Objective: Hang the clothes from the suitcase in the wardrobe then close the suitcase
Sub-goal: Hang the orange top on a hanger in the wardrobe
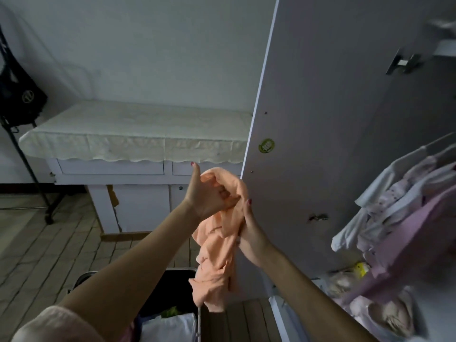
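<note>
Nearest me, the open suitcase [170, 304] lies below my arms, white clothes inside. I hold the peach shirt [217, 248] above it: left hand [209, 196] fingers curled into its bunched top, right hand [251, 233] gripping its side. It looks light, limp and should be taken at the shoulders. The wardrobe door [320, 119] stands just beside it; hung clothes [399, 206] crowd the rail [436, 141] farther right.

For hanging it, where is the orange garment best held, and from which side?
Probably at its top edge, from above: the orange garment hangs bunched from the left hand and right hand, its loose end trailing toward the suitcase.
</note>
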